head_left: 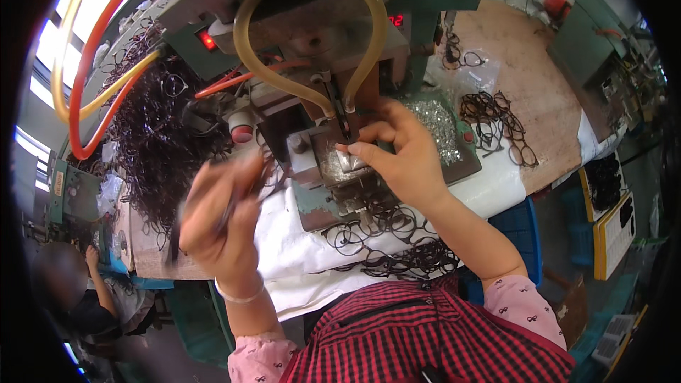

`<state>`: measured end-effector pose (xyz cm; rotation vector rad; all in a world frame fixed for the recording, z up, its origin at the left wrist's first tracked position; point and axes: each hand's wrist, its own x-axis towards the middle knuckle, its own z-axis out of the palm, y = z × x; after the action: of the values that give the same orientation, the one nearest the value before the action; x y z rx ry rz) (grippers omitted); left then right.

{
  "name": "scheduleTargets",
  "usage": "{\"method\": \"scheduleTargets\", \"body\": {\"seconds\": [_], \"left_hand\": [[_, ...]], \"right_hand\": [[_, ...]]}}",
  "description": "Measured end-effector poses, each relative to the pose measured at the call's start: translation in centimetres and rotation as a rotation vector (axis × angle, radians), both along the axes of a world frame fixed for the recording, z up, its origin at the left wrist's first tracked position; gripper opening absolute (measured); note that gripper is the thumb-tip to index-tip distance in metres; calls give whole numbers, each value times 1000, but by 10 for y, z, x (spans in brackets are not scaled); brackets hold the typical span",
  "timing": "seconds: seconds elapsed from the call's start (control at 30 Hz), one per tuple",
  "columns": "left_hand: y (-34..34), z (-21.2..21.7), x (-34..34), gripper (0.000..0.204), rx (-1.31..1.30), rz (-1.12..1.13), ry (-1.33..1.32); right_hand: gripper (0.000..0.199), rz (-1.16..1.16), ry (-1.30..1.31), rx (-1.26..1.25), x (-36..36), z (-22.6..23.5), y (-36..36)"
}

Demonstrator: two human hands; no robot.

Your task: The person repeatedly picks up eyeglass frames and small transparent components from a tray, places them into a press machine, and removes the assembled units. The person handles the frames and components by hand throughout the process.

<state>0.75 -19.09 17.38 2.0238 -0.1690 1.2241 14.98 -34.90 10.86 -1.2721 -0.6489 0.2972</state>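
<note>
My left hand [225, 216], smeared by motion, is in front of the machine's left side. Its fingers are curled round a dark eyeglass frame [272, 174], part of which shows between the hand and the machine. My right hand [406, 152] reaches to the metal fixture [349, 163] under the machine's head, thumb and forefinger pinched together there. Whatever is between those fingertips is too small to make out. Beside that hand, a tray [468, 163] holds many small shiny clear pieces. Several dark eyeglass frames [397, 230] lie on white cloth just before the machine.
A large heap of dark frames [152, 128] covers the table's left. More frames [500, 124] lie to the right. Yellowish tubes [379, 35] loop over the press, and orange hoses [84, 99] hang left. A red button [242, 133] juts out. Another person [78, 287] sits far left.
</note>
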Motion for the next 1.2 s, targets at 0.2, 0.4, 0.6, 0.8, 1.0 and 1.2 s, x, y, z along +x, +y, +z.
{"method": "scheduleTargets", "body": {"seconds": [0.2, 0.4, 0.6, 0.8, 1.0, 1.2], "left_hand": [[-11, -1, 12, 25, -264, 86, 95], [-57, -12, -1, 45, -1070, -616, 1014], [-61, -47, 24, 47, -1326, -705, 1019], [-67, -53, 21, 46, -1377, -713, 982], [-67, -53, 23, 45, -1312, -678, 957], [-23, -89, -53, 30, -914, -353, 765]], "right_hand": [[53, 46, 93, 9, -17, 13, -7], [29, -668, -757, -967, 47, -58, -64], [19, -703, -831, -720, 66, -86, -75], [7, -796, -759, -758, 70, -86, -69], [10, -701, -944, -913, 87, -79, -17], [13, -676, -1004, -841, 74, -91, -38]]}}
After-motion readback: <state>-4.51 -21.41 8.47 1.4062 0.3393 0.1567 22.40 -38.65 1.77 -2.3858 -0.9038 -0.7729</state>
